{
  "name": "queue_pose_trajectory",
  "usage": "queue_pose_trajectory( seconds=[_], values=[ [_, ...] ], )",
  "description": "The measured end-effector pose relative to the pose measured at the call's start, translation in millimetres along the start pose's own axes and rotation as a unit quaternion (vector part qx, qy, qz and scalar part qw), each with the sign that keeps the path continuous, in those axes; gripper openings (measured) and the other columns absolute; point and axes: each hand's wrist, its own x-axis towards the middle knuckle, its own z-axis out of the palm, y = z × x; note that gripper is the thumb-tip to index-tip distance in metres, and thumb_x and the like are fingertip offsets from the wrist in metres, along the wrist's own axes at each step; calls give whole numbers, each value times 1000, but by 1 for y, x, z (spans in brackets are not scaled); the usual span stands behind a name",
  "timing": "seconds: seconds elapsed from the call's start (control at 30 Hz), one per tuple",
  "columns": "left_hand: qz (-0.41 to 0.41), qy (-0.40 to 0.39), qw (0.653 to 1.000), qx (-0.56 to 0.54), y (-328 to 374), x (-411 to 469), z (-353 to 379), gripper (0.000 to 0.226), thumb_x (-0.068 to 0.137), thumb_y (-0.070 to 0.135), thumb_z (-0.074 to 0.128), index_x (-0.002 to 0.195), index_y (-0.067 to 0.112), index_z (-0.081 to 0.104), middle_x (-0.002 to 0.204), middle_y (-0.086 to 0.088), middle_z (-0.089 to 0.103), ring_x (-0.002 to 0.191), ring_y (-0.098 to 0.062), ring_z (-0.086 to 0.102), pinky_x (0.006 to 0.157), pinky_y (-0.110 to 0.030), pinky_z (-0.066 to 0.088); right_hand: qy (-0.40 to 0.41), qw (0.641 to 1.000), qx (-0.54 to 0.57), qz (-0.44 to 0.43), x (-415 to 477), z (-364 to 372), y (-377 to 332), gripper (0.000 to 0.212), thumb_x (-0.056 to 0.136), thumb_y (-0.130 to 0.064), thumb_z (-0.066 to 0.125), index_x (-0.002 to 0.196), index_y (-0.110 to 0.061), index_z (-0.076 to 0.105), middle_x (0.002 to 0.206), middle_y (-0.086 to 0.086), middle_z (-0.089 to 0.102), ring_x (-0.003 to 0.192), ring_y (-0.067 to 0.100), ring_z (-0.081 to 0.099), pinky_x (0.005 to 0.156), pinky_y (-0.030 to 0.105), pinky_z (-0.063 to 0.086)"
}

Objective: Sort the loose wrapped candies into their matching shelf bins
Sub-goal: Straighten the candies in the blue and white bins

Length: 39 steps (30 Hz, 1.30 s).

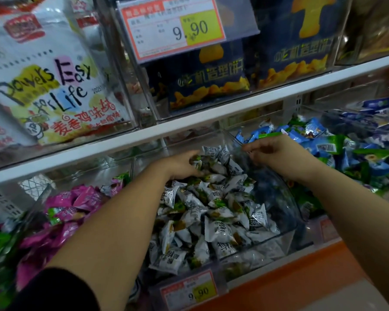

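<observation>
- The left hand reaches deep into the middle clear bin, fingers curled down onto the top of the white-and-green candies at the back of the heap; it seems to close on one or two pieces, though I cannot tell whether they are truly gripped.
- The right hand hovers at the divider wall between the middle bin and the blue-and-green bin, fingers loosely bent and pinched together toward the left; whether a wrapper sits between them is hidden.
- The blue and green candies lie just right of and behind the right hand, so that hand is clearly nearer to them.
- The pink candies fill the bin to the left of the left forearm, well apart from the right hand.
- Judgement: any stray piece in the middle heap lies under the left hand, and where it goes decides the move: rightward over the divider, or left across the forearm to the pink bin.
- The small pillow-shaped wrappers lie every way, with no common long axis.
</observation>
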Motion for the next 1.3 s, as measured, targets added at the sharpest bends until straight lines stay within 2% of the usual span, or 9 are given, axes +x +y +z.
queue_pose_trajectory(
  seconds=[0.23,0.33,0.53,0.63,0.83,1.0,1.07,1.17,1.3],
  values=[
    [76,-51,994,53,-2,-30,1,64,97,2,42,143,44,26,157,3,16,122,-15,44,78,-26,48,-12,1000,9,-4,1,-1,-1,27,93,-9,55,101,-32,67,93,21,70,89,49,60,72,40,51],
    [105,-61,991,53,1,-44,-1,60,98,2,39,143,41,31,156,8,19,135,-12,33,97,-24,38,-8,1000,1,-5,0,0,-2,27,93,-10,56,102,-32,68,96,21,70,92,48,60,78,47,53],
    [137,-76,980,119,6,-76,13,59,100,7,30,143,47,26,157,7,16,143,-13,14,112,-30,12,-1,1000,-17,7,-1,-2,-1,26,93,-8,55,111,-21,69,89,10,71,40,5,42,43,13,38],
    [143,-52,972,180,3,-89,24,56,102,15,23,142,54,18,157,14,10,144,-5,-2,114,-35,-7,1,1000,-9,9,-2,-1,-1,26,93,-10,56,108,-25,70,90,7,72,52,18,58,55,23,51],
    [161,-32,960,227,0,-94,32,53,103,17,21,145,47,17,155,17,19,142,-2,6,117,-35,-1,1,1000,-4,9,-3,1,-1,28,92,-12,56,98,-38,66,98,19,70,92,48,61,85,58,51],
    [168,3,974,153,5,-99,26,51,101,12,31,141,44,36,132,7,54,119,-12,49,101,-30,35,21,998,-54,-14,-10,1,-12,26,93,-10,56,100,-33,66,97,10,72,84,40,65,81,47,54],
    [175,41,977,118,4,-105,16,45,102,15,36,137,42,43,143,11,42,129,-7,39,104,-22,28,28,993,-96,-59,-19,0,-26,22,93,-14,57,106,-29,67,106,0,69,88,28,66,81,41,55],
    [175,110,976,70,-10,-122,1,35,101,20,40,128,40,52,140,15,40,127,-2,37,99,-16,26,-117,975,-138,-130,-44,8,-55,23,91,-26,60,113,-31,66,122,-16,57,105,4,57,83,11,45],
    [126,146,977,89,-42,-152,2,35,99,26,44,131,39,49,142,15,36,129,-3,32,103,-19,23,-307,909,-236,-157,-66,37,-63,35,91,-41,58,125,-40,57,149,-12,34,135,3,25,109,28,27]
  ],
)
